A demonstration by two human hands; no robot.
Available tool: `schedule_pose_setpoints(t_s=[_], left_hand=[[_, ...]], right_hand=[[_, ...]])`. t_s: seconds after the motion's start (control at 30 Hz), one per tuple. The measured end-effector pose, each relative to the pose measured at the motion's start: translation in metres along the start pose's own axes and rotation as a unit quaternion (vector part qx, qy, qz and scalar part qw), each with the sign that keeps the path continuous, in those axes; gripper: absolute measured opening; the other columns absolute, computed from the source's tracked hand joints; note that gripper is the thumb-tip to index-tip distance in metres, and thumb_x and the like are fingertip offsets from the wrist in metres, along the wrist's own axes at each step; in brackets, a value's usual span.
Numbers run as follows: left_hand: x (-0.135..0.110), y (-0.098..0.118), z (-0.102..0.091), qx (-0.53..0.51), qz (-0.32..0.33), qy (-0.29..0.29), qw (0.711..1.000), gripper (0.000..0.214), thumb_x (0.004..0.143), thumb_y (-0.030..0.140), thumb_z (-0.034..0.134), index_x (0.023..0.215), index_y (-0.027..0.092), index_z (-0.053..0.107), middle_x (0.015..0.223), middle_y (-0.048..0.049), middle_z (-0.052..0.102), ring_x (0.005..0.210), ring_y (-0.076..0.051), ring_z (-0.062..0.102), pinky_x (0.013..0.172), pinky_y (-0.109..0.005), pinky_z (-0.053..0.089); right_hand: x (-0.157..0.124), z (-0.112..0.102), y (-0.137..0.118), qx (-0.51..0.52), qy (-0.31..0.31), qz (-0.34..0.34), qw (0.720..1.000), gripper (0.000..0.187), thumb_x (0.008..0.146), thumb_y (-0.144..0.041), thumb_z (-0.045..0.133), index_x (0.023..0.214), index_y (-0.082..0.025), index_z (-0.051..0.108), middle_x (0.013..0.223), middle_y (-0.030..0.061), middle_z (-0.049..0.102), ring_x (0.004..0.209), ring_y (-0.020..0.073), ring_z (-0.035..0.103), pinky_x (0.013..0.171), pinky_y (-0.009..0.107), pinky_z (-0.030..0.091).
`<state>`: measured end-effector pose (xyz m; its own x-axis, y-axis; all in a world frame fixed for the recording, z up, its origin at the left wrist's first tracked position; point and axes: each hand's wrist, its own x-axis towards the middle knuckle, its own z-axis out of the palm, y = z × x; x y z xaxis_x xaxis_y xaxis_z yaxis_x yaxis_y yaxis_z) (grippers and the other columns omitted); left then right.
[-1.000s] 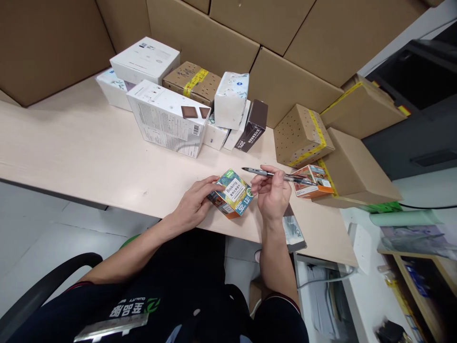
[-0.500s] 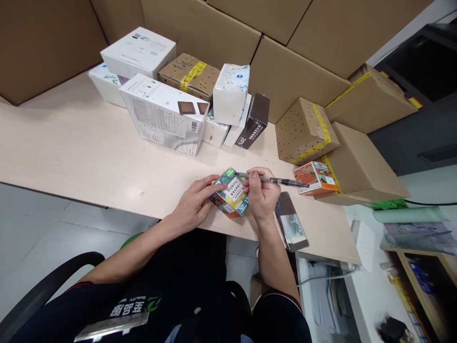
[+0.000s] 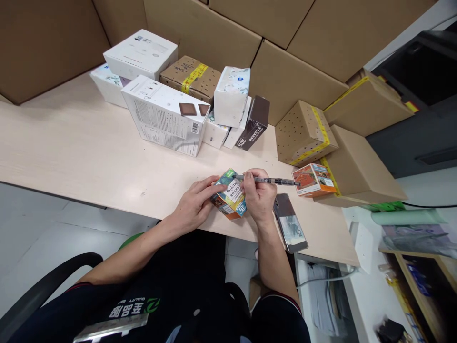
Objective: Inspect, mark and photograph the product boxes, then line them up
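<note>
A small colourful carton [image 3: 233, 194] labelled "Binking" rests on the table near its front edge, tilted towards me. My left hand [image 3: 195, 200] grips its left side, fingers closed over the edge and reaching onto the top face. In my right hand [image 3: 260, 196] is a slim grey pen [image 3: 274, 180], pinched between thumb and fingers. Its tip is at the carton's upper part, beside the printed label; whether it touches the surface I cannot tell. The pen's back end points right. The right hand covers the carton's right corner.
A phone [image 3: 291, 223] with a banknote-like slip under its cover lies right of my right hand. An orange-and-white box [image 3: 313, 180] stands beyond it, beside brown cartons [image 3: 307, 133]. White boxes [image 3: 164, 116] and a dark box [image 3: 254, 123] stand at the back of the table [image 3: 71, 143].
My right hand and the pen have shifted slightly left over the carton, covering more of its right side. My left hand and the carton stay nearly in place.
</note>
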<state>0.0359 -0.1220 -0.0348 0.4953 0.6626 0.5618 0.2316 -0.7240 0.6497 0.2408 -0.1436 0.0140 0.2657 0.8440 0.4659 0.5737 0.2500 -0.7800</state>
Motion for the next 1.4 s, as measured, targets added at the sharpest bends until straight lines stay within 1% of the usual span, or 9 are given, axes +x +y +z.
schedule_pose_setpoints(t_s=[0.27,0.4,0.53,0.7,0.87,1.03,1.17,1.27,1.4], left_hand=[[0.001,0.003,-0.002,0.006,-0.005,0.004,1.0,0.055,0.089,0.001,0.049,0.137,0.025,0.061,0.15,-0.0112,0.058,0.137,-0.024,0.061,0.109,-0.044,0.057],[0.001,0.006,-0.003,0.008,-0.007,0.006,1.0,0.059,0.085,0.001,0.05,0.137,0.026,0.061,0.15,-0.0105,0.059,0.135,-0.025,0.061,0.109,-0.045,0.057],[0.001,0.007,-0.003,-0.013,-0.019,0.005,1.0,0.05,0.089,0.011,0.058,0.136,0.026,0.062,0.149,-0.0124,0.058,0.136,-0.027,0.062,0.111,-0.047,0.057],[0.002,0.008,-0.002,-0.017,-0.025,0.009,1.0,0.041,0.093,0.024,0.065,0.135,0.024,0.063,0.147,-0.0154,0.059,0.135,-0.029,0.063,0.11,-0.047,0.058],[0.002,0.007,0.0,-0.016,-0.027,0.018,0.999,0.041,0.094,0.022,0.065,0.134,0.026,0.064,0.147,-0.0135,0.06,0.134,-0.027,0.064,0.111,-0.046,0.058],[0.002,0.005,0.001,-0.014,-0.015,0.021,1.0,0.039,0.094,0.022,0.064,0.133,0.025,0.064,0.146,-0.0148,0.06,0.134,-0.027,0.064,0.11,-0.046,0.058],[0.001,0.005,0.0,-0.01,-0.019,0.017,1.0,0.039,0.095,0.023,0.064,0.134,0.024,0.064,0.147,-0.0145,0.06,0.134,-0.026,0.064,0.111,-0.045,0.058],[0.001,0.007,-0.002,-0.005,-0.029,0.011,0.999,0.038,0.097,0.025,0.062,0.134,0.023,0.064,0.147,-0.014,0.06,0.133,-0.026,0.065,0.11,-0.043,0.058],[0.001,0.007,-0.002,-0.005,-0.034,0.001,0.999,0.038,0.097,0.026,0.062,0.135,0.024,0.064,0.147,-0.0136,0.061,0.134,-0.027,0.064,0.11,-0.043,0.058]], right_hand=[[-0.001,0.002,0.002,0.018,0.005,0.0,1.0,0.026,0.101,-0.047,0.057,0.09,-0.025,0.066,0.069,-0.0032,0.065,0.06,0.0131,0.062,0.054,0.026,0.048],[0.001,0.003,0.002,0.089,0.079,0.016,0.993,0.029,0.102,-0.05,0.056,0.091,-0.023,0.061,0.064,-0.0066,0.059,0.048,0.009,0.055,0.051,0.023,0.047],[0.007,-0.015,0.019,0.027,0.121,0.012,0.992,0.025,0.103,-0.044,0.054,0.115,-0.024,0.064,0.089,0.0,0.07,0.06,0.0108,0.063,0.058,0.026,0.053],[0.007,-0.044,0.045,-0.238,-0.074,0.006,0.968,0.041,0.096,-0.014,0.049,0.132,-0.02,0.068,0.136,0.0147,0.068,0.122,0.0281,0.065,0.106,0.05,0.052],[0.004,-0.037,0.036,-0.391,-0.232,0.064,0.888,0.051,0.093,-0.011,0.053,0.143,-0.019,0.062,0.15,0.0175,0.061,0.132,0.0364,0.055,0.109,0.053,0.047],[0.005,-0.027,0.022,-0.445,-0.28,0.087,0.847,0.054,0.098,-0.021,0.053,0.152,-0.022,0.055,0.158,0.014,0.055,0.14,0.0397,0.047,0.106,0.053,0.047],[-0.003,-0.033,0.023,-0.425,-0.247,0.051,0.869,0.056,0.099,-0.02,0.048,0.155,-0.023,0.051,0.155,0.0127,0.058,0.137,0.0346,0.051,0.109,0.049,0.046],[-0.022,-0.053,0.023,-0.396,-0.148,0.041,0.905,0.055,0.102,-0.023,0.039,0.156,-0.015,0.047,0.151,0.0173,0.06,0.137,0.0312,0.052,0.116,0.05,0.041],[-0.061,-0.092,0.024,-0.405,-0.034,0.176,0.897,0.088,0.092,-0.057,0.061,0.161,-0.008,0.036,0.157,0.0281,0.047,0.146,0.0434,0.042,0.119,0.06,0.035]])
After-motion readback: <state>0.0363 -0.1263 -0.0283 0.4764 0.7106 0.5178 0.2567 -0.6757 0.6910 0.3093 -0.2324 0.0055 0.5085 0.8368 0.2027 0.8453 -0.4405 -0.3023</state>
